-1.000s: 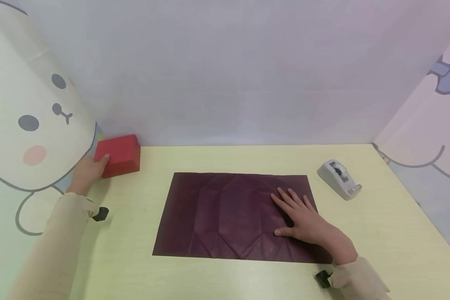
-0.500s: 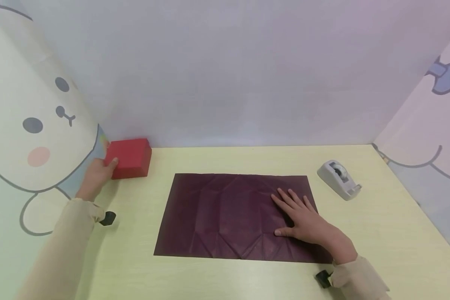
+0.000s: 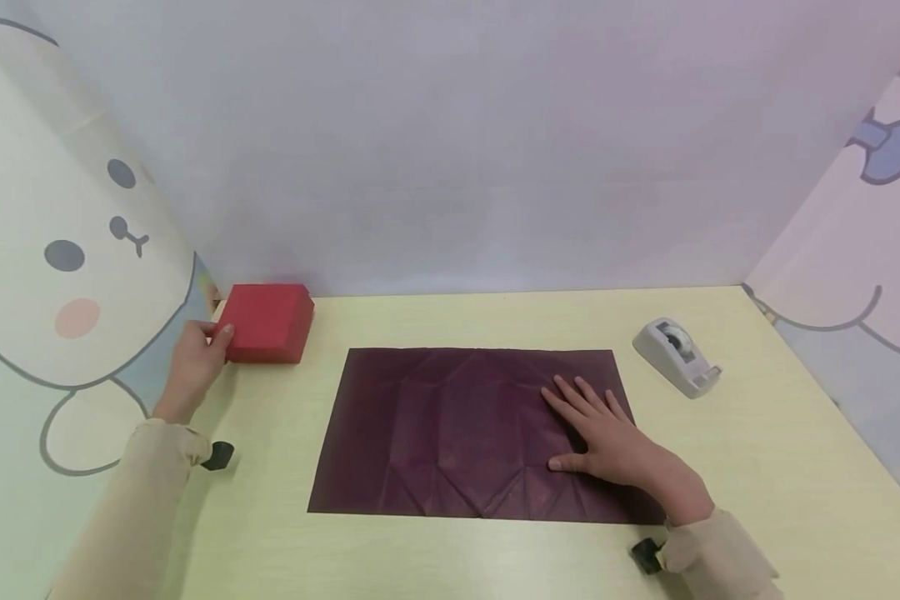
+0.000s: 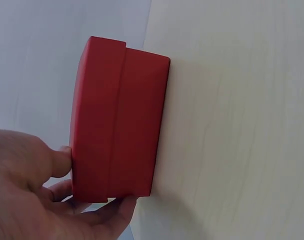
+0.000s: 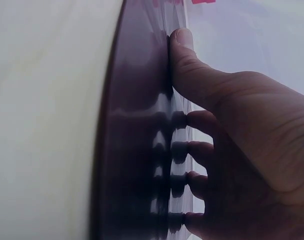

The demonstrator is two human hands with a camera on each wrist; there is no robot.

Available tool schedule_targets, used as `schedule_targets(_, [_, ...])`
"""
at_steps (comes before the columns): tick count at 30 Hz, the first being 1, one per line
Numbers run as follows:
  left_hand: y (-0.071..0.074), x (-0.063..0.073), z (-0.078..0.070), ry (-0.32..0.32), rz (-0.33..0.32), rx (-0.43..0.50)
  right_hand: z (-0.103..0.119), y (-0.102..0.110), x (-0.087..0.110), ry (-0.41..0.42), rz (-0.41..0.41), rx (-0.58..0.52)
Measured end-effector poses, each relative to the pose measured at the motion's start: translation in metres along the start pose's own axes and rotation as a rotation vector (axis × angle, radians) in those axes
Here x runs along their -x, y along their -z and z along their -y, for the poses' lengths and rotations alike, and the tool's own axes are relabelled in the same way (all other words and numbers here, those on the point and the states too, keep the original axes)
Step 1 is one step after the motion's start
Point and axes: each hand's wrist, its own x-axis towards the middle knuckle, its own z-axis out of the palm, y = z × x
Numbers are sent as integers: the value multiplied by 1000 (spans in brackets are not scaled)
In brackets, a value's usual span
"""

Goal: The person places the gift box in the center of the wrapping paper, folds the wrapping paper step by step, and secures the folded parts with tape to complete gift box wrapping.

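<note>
At the back left of the table, a red lidded box rests close to the back wall. My left hand holds its left end, thumb at the lid's top edge and fingers around the side, as the left wrist view shows of the box and hand. A dark purple, creased sheet lies spread out in the middle of the table. On its right part rests my right hand, fingers spread. In the right wrist view, the fingertips touch the glossy sheet.
A grey tape dispenser stands right of the sheet, towards the back. Curtain-like walls with cartoon figures border the pale table at left and right, and a plain wall rises behind it. Small black devices sit at both wrists.
My left hand and the red box have moved right and slightly nearer, with the box turning a little. My right hand has stayed in place on the sheet.
</note>
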Motion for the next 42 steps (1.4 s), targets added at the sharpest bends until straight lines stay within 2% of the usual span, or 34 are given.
schedule_targets(3, [-2, 1, -2, -14, 5, 14, 0, 0, 0, -5, 7, -5])
schedule_targets(10, [-3, 5, -6, 5, 111, 178, 1, 1, 0, -5, 17, -20])
schedule_targets(15, [1, 9, -10, -11, 156, 256, 1, 1, 0, -5, 17, -18])
schedule_targets(21, [1, 9, -11, -44, 203, 268, 0, -1, 1, -1, 14, -21])
schedule_targets(26, [1, 10, -18, -108, 232, 273, -1, -1, 1, -4, 17, -24])
schedule_targets(32, [1, 15, -39, -149, 274, 230, -2, -1, 0, -8, 16, -20])
schedule_targets(37, [-1, 24, -67, -173, 341, 175, -2, -1, 0, -11, 17, -17])
schedule_targets(42, [-9, 36, -98, -211, 391, 100, -2, 0, -1, -9, 16, -16])
